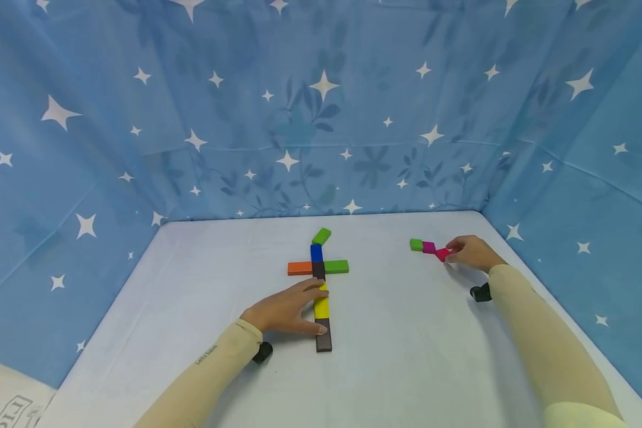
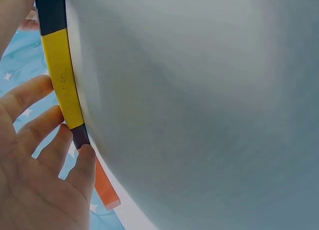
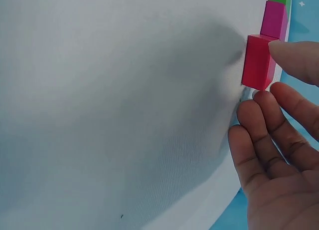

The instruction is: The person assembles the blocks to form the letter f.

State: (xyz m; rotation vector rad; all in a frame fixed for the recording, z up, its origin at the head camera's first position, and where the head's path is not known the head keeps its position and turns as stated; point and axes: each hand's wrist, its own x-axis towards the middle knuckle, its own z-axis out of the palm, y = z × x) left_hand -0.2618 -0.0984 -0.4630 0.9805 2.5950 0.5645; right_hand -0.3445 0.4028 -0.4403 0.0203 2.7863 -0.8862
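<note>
Laid out on the white table is a cross of flat blocks. A yellow block (image 1: 321, 309) and a black block (image 1: 323, 343) form its lower stem; another black block (image 1: 318, 271) sits at the crossing. An orange block (image 1: 299, 268) extends left, a green block (image 1: 337, 266) right, a blue block (image 1: 317, 253) upward, topped by a tilted green block (image 1: 321, 236). My left hand (image 1: 289, 306) spreads along the stem, fingertips at the yellow and upper black blocks, thumb over the lower black one. At the right, my right hand (image 1: 473, 252) pinches a red block (image 3: 256, 63) between thumb and fingers.
Beyond the red block, a magenta block (image 1: 428, 247) and a small green block (image 1: 416, 245) continue its row on the white table (image 1: 396, 356). Blue star-patterned curtains (image 1: 321, 119) enclose the back and sides. Printed pale fabric (image 1: 10, 395) shows at the lower left.
</note>
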